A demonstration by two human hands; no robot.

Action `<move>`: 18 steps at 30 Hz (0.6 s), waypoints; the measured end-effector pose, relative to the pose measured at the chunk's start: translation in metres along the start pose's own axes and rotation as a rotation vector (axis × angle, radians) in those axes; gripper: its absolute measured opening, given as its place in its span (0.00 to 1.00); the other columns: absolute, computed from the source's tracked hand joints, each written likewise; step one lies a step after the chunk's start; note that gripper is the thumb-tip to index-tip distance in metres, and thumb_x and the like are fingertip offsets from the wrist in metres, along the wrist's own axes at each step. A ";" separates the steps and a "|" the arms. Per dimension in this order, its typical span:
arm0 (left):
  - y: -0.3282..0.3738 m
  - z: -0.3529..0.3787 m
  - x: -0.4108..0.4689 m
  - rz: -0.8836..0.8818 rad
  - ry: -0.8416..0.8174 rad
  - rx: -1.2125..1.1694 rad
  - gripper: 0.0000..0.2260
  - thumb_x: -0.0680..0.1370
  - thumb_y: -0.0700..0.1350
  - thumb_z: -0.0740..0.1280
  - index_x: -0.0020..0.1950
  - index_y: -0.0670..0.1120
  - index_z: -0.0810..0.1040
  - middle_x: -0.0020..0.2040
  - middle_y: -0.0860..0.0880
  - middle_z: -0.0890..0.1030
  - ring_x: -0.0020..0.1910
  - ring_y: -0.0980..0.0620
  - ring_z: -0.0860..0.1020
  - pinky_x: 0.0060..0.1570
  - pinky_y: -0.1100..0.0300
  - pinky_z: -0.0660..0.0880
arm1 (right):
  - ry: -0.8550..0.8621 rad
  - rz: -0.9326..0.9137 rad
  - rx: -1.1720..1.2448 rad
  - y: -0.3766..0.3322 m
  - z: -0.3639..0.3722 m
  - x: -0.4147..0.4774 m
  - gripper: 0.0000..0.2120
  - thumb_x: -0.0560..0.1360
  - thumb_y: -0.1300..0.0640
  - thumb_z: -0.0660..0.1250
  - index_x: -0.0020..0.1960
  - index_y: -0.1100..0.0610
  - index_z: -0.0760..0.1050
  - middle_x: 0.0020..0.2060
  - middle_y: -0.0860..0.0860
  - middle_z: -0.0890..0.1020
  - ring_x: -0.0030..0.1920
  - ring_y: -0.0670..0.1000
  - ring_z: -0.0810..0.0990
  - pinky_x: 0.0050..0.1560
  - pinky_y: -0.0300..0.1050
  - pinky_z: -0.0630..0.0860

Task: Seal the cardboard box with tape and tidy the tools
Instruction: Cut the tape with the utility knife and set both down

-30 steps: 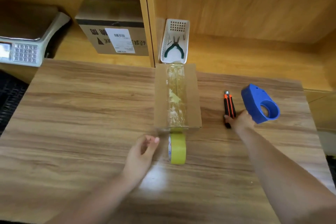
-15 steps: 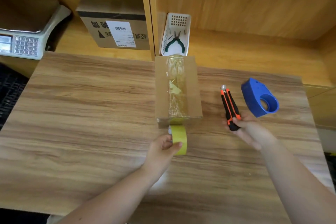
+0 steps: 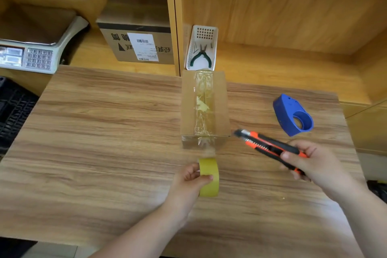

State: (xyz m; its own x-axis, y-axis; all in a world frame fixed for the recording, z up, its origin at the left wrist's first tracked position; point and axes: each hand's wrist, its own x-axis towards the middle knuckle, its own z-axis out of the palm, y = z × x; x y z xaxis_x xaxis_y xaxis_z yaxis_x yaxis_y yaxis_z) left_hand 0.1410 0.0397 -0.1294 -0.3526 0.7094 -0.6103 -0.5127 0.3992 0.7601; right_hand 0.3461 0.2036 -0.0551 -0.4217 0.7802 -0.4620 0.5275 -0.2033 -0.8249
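A narrow cardboard box point(image 3: 188, 109) lies on the wooden table point(image 3: 104, 132), with clear tape running along its top seam and down its near end. My left hand point(image 3: 188, 182) grips the yellow tape roll point(image 3: 209, 176), standing on edge just in front of the box, a strip of tape still joining roll and box. My right hand point(image 3: 310, 163) holds an orange and black utility knife point(image 3: 270, 146), its tip pointing left toward the box's near right corner.
A blue tape dispenser point(image 3: 293, 115) rests on the table's right side. On the shelf behind stand a white basket point(image 3: 211, 33) with green-handled pliers point(image 3: 201, 56), a labelled cardboard carton point(image 3: 138, 44) and a weighing scale point(image 3: 37, 48). A black crate point(image 3: 12, 111) sits at the left.
My right hand picked the knife up off the table and swung it left toward the box. My left hand closed on the tape roll and drew it back from the box.
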 end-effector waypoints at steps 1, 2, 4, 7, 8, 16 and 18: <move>0.000 0.000 -0.001 -0.009 -0.010 -0.003 0.10 0.72 0.29 0.67 0.53 0.35 0.80 0.42 0.42 0.83 0.35 0.53 0.80 0.37 0.61 0.76 | -0.011 -0.010 -0.117 -0.002 0.004 0.001 0.07 0.68 0.60 0.73 0.33 0.55 0.77 0.27 0.54 0.81 0.22 0.49 0.68 0.22 0.36 0.64; 0.000 0.001 -0.003 -0.017 -0.017 -0.003 0.11 0.73 0.29 0.67 0.53 0.36 0.80 0.42 0.42 0.83 0.35 0.53 0.80 0.36 0.62 0.77 | -0.006 -0.034 -0.235 -0.003 0.010 0.002 0.09 0.65 0.57 0.76 0.30 0.54 0.76 0.24 0.51 0.78 0.24 0.48 0.68 0.24 0.37 0.65; 0.000 0.000 -0.005 -0.025 -0.026 -0.001 0.11 0.73 0.30 0.67 0.54 0.37 0.81 0.43 0.42 0.84 0.36 0.53 0.81 0.37 0.62 0.77 | 0.067 -0.081 -0.437 -0.007 0.023 0.004 0.15 0.58 0.47 0.79 0.26 0.50 0.73 0.21 0.47 0.70 0.25 0.48 0.64 0.29 0.43 0.62; -0.001 -0.003 -0.008 -0.027 -0.037 -0.001 0.10 0.73 0.31 0.68 0.53 0.38 0.81 0.42 0.43 0.84 0.36 0.52 0.81 0.37 0.61 0.77 | 0.162 -0.184 -0.684 -0.007 0.041 0.010 0.24 0.49 0.29 0.70 0.24 0.47 0.66 0.20 0.47 0.65 0.25 0.50 0.64 0.26 0.44 0.59; -0.001 -0.003 -0.009 -0.031 -0.040 -0.005 0.10 0.73 0.30 0.68 0.53 0.37 0.81 0.41 0.43 0.84 0.35 0.53 0.81 0.36 0.62 0.77 | 0.186 -0.237 -0.736 -0.005 0.045 0.012 0.28 0.48 0.25 0.66 0.24 0.49 0.64 0.19 0.48 0.64 0.25 0.51 0.64 0.24 0.43 0.58; 0.000 -0.006 -0.017 -0.068 -0.047 -0.024 0.10 0.72 0.30 0.68 0.51 0.38 0.81 0.38 0.46 0.85 0.33 0.55 0.82 0.31 0.64 0.77 | 0.327 -0.459 -0.902 0.012 0.061 0.020 0.33 0.56 0.23 0.60 0.25 0.54 0.61 0.17 0.47 0.61 0.19 0.53 0.63 0.22 0.37 0.59; 0.000 -0.007 -0.016 -0.085 -0.042 -0.026 0.10 0.72 0.30 0.68 0.52 0.38 0.81 0.39 0.45 0.85 0.33 0.54 0.82 0.30 0.64 0.76 | 0.361 -0.513 -0.902 0.016 0.060 0.019 0.31 0.57 0.24 0.61 0.27 0.52 0.58 0.17 0.47 0.62 0.19 0.53 0.63 0.22 0.37 0.58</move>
State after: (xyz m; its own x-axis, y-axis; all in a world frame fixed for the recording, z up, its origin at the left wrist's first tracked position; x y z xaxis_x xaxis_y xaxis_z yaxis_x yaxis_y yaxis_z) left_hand 0.1411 0.0242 -0.1207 -0.2738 0.6978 -0.6619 -0.5595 0.4442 0.6998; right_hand 0.3024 0.1798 -0.0965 -0.5822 0.8053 0.1117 0.7584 0.5875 -0.2823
